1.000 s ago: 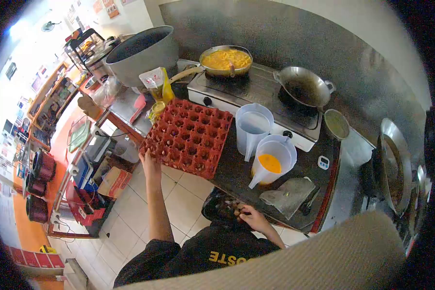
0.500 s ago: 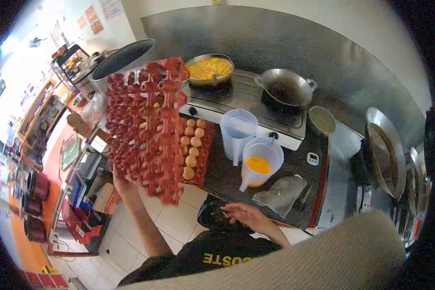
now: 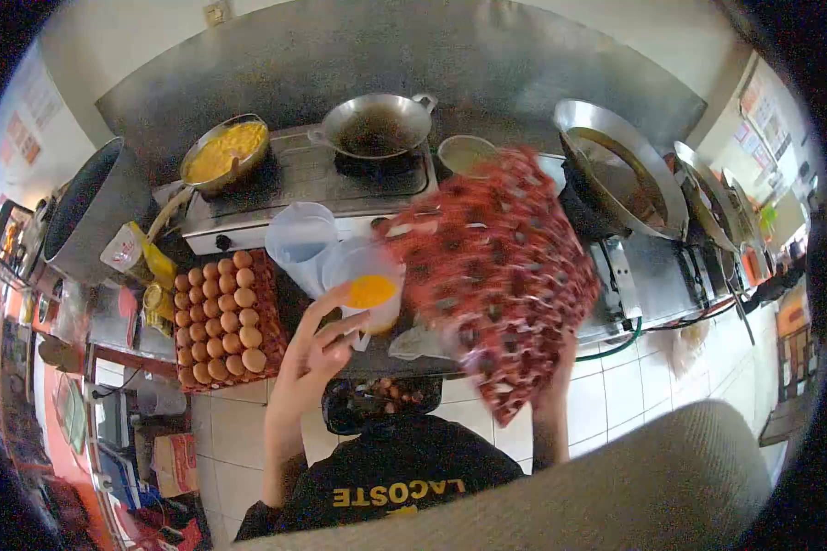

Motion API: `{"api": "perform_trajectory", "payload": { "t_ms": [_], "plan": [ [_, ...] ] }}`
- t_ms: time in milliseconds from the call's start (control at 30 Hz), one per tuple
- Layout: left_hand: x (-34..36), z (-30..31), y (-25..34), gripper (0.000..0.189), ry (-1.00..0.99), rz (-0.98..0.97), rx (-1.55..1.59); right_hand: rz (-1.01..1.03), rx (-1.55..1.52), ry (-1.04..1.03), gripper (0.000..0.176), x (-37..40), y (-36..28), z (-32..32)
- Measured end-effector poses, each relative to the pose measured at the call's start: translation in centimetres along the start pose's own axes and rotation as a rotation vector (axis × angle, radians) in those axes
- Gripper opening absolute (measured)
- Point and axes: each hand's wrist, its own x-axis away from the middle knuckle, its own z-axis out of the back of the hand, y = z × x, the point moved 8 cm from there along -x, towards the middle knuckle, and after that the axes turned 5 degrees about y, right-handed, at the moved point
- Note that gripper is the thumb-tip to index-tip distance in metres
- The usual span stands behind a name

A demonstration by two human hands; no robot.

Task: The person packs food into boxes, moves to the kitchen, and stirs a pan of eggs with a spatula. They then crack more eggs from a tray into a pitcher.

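A red egg tray (image 3: 501, 275), smeared by motion, is tilted up at the right with no eggs visible on it. My right hand (image 3: 553, 381) grips its lower right edge; most of the fingers are hidden behind the tray. My left hand (image 3: 308, 363) is raised with its fingers apart and nothing in it. Just beyond those fingers stands a clear plastic jug (image 3: 340, 262) with beaten egg (image 3: 372, 291) in it. A second plastic jug (image 3: 296, 230) is beside it. To the left, brown eggs (image 3: 214, 324) fill another red tray (image 3: 265, 303).
On the stove (image 3: 289, 174) are a pan of yellow egg (image 3: 227, 154) and a dark-bottomed wok (image 3: 377, 129). A large wok (image 3: 620, 174) sits at the right. Eggshells lie in a black bin (image 3: 381, 404) by my body. A tall pot (image 3: 96, 211) stands at the left.
The lifted tray has passed from my left hand to my right hand and swung from left to right. My left hand is now free near the jug. The view has turned right.
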Motion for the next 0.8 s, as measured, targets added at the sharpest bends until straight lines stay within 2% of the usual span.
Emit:
{"api": "perform_trajectory", "payload": {
  "t_ms": [33, 67, 100, 133, 167, 200, 233, 267, 300, 333, 400, 467, 500, 533, 567, 633, 700, 767, 800],
  "plan": [
    [-0.4, 1.0, -0.5, 0.038, 0.029, -0.026, -0.131, 0.044, -0.051, -0.002, 0.048, -1.0, -0.5, 2.2],
    [-0.6, 2.6, -1.5, 0.035, 0.066, -0.052, -0.268, 0.076, 0.109, -0.024, 0.061, -3.3, -0.1, 6.5],
    [-0.6, 4.1, -1.6, 0.033, 0.106, -0.074, -0.41, 0.042, -0.02, 0.028, 0.06, -3.3, 0.3, 8.6],
    [-0.6, 5.0, 0.1, 0.026, 0.159, -0.187, -0.693, 0.014, -0.15, 0.083, 0.06, -3.1, 0.6, 10.5],
    [-0.3, 6.6, 0.4, 0.026, 0.238, -0.172, -0.84, -0.027, -0.188, 0.098, 0.057, -4.3, 1.6, 15.5],
    [0.1, 8.5, 0.3, 0.026, 0.315, -0.154, -0.984, 0.047, -0.161, 0.153, 0.053, -5.2, 1.7, 17.9],
    [0.7, 10.5, 0.0, 0.025, 0.391, -0.132, -1.124, 0.007, -0.074, 0.14, 0.051, -6.6, 2.3, 20.6],
    [1.6, 13.0, -1.1, 0.028, 0.442, -0.109, -1.396, 0.088, -0.098, 0.182, 0.052, -7.8, 2.7, 23.2],
    [2.6, 14.9, -2.6, 0.03, 0.453, -0.009, -1.499, 0.168, -0.123, 0.223, 0.054, -9.0, 3.2, 25.6],
    [3.8, 16.7, -4.0, 0.032, 0.463, 0.097, -1.601, 0.259, 0.089, 0.205, 0.059, -10.0, 3.5, 27.0],
    [5.6, 19.3, -5.9, 0.041, 0.452, 0.314, -1.749, 0.162, -0.106, 0.32, 0.063, -12.4, 4.9, 30.0],
    [6.4, 20.9, -7.9, 0.043, 0.425, 0.337, -1.78, 0.246, 0.134, 0.243, 0.064, -14.3, 5.8, 32.7],
    [6.8, 21.0, -8.3, 0.044, 0.408, 0.344, -1.791, 0.057, -0.062, 0.286, 0.064, -14.5, 7.5, 33.8],
    [7.4, 20.8, -8.5, 0.045, 0.471, 0.319, -1.7, -0.031, -0.086, 0.225, 0.056, -14.0, 8.5, 34.0],
    [7.7, 20.6, -8.6, 0.044, 0.462, 0.295, -1.736, -0.118, -0.11, 0.161, 0.048, -13.2, 9.0, 33.7],
    [8.3, 21.0, -9.4, 0.043, 0.449, 0.246, -1.804, -0.204, -0.058, 0.165, 0.038, -11.5, 9.5, 31.8],
    [8.7, 21.5, -9.7, 0.04, 0.467, 0.181, -1.851, -0.197, 0.091, 0.296, 0.034, -6.7, 10.8, 25.4],
    [8.9, 21.4, -9.4, 0.039, 0.449, 0.192, -1.844, -0.011, 0.33, 0.126, 0.028, -2.2, 12.0, 13.1],
    [9.2, 21.5, -9.2, 0.04, 0.437, 0.122, -1.779, -0.07, 0.517, -0.1, 0.024, -1.0, 14.0, 7.6]
  ]
}}
